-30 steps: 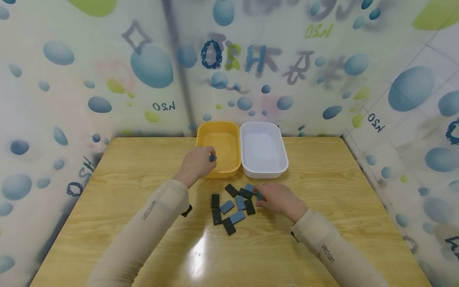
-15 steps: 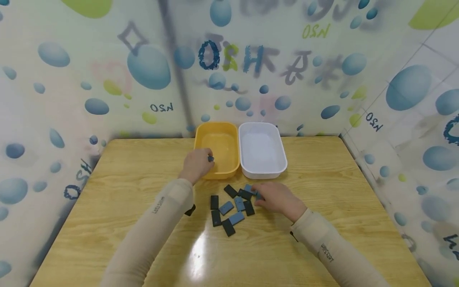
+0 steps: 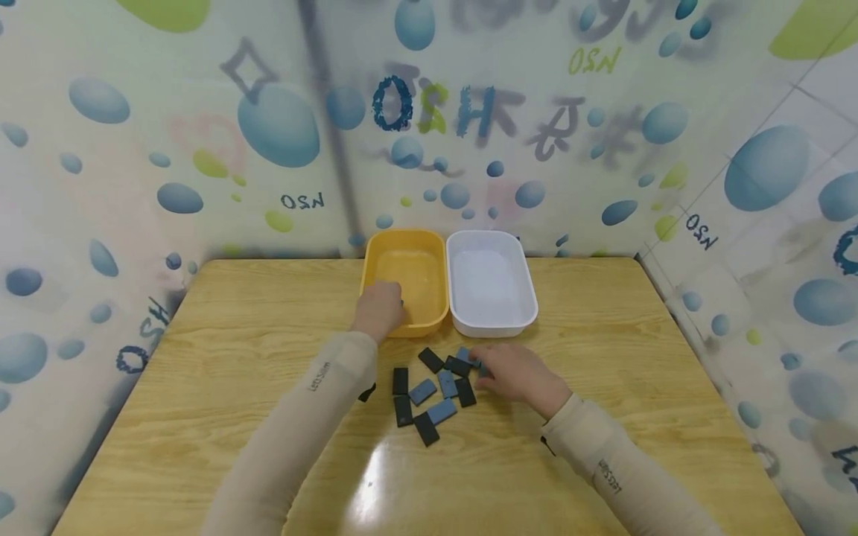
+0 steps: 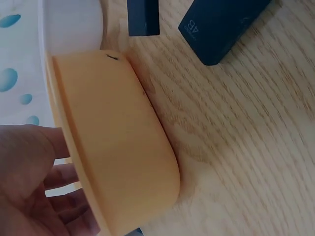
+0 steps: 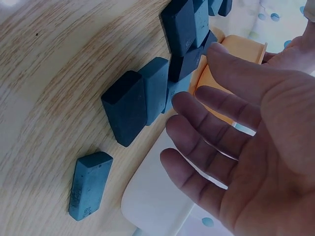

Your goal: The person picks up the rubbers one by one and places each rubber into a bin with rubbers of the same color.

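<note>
My left hand (image 3: 379,309) reaches over the near left rim of the yellow tray (image 3: 424,279). Between its fingertips a sliver of a blue eraser (image 3: 402,302) shows. The tray's wall (image 4: 118,142) hides the fingertips in the left wrist view. Over the right side of a loose group of black and blue erasers (image 3: 446,383) hovers my right hand (image 3: 516,374). Its fingers are loosely bent, with nothing between them in the right wrist view. A lone blue eraser (image 5: 91,184) lies below them, apart from a black eraser (image 5: 125,108). One dark eraser (image 4: 221,29) bears "4B".
A white tray (image 3: 492,283) stands against the yellow one's right side, at the back of the wooden table (image 3: 590,320). A wall covering with printed drops (image 3: 281,123) rises behind the table's far edge.
My left hand has moved slightly right and lower over the yellow tray, and less of the blue eraser shows. The right hand has stayed nearly in place.
</note>
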{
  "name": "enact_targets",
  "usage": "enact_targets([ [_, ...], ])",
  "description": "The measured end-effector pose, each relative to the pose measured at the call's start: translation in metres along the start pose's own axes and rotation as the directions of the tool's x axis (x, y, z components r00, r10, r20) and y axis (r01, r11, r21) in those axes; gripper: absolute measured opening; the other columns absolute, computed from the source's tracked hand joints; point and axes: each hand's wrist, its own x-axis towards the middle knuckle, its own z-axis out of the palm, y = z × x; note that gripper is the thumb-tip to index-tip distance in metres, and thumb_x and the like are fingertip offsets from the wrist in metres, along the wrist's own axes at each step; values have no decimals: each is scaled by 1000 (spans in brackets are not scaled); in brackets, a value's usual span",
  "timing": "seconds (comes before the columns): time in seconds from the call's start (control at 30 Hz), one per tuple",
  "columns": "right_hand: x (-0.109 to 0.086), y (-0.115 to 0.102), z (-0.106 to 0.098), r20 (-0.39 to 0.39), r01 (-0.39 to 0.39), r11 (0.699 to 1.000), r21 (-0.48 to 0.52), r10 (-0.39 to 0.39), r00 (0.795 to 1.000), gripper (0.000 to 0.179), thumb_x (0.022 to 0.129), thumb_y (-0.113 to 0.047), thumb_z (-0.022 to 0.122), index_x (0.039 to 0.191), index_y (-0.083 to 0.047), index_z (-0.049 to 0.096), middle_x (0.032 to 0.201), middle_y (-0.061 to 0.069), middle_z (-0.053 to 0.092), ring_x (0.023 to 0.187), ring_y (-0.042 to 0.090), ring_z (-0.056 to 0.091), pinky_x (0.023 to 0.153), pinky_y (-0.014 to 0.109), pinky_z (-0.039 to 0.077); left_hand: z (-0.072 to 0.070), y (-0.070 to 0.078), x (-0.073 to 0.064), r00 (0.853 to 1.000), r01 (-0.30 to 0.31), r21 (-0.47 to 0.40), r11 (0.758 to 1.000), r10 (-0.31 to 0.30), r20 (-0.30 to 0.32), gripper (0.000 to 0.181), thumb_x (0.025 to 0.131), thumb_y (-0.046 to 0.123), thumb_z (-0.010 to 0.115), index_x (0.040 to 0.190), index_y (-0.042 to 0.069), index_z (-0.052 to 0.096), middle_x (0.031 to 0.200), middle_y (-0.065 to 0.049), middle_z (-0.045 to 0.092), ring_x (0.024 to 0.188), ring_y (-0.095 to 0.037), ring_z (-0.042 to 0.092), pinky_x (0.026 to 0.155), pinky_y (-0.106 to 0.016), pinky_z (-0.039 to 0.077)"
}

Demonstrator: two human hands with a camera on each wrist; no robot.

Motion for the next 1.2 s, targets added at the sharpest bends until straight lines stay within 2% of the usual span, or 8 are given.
enact_targets([
  [0.13,0,0,1,0,-2,1000,6,2,1000,39,88,-27,72,122,-11,61,116,7,68,102,24,66,88,42,52,7,2,6,1000,20,26,999,-20,-18,9,89,12,59,91,4,64,85,-10,65,76,-22,61,67,-36,53],
  [0.33,0,1,2,-14,-1,1000,3,1,1000,39,88,-27,72,122,-12,61,116,7,68,103,24,65,88,42,52,13,3,17,998,54,69,996,-54,-11,13,89,10,56,93,2,66,91,-14,67,86,-27,65,75,-39,56],
  [0.57,-1,2,2,-11,-8,1000,-1,8,1000,38,88,-27,72,121,-12,62,114,7,68,100,23,66,86,42,52,16,-1,20,995,94,87,992,-95,4,16,93,9,53,95,2,68,91,-14,68,84,-26,67,69,-38,57],
  [0.93,-1,5,3,-24,5,1000,5,-4,1000,38,88,-26,73,120,-11,62,113,7,69,99,23,66,85,41,53,17,-2,22,996,93,85,992,-94,2,15,91,8,55,94,2,68,90,-15,68,83,-28,67,70,-39,57],
  [1.2,-1,7,3,-11,-1,1000,-4,1,1000,37,88,-26,72,120,-10,62,111,8,69,98,23,65,85,41,52,19,-6,26,998,58,104,993,-58,-4,15,92,6,54,96,3,68,90,-14,68,83,-27,67,70,-39,57],
])
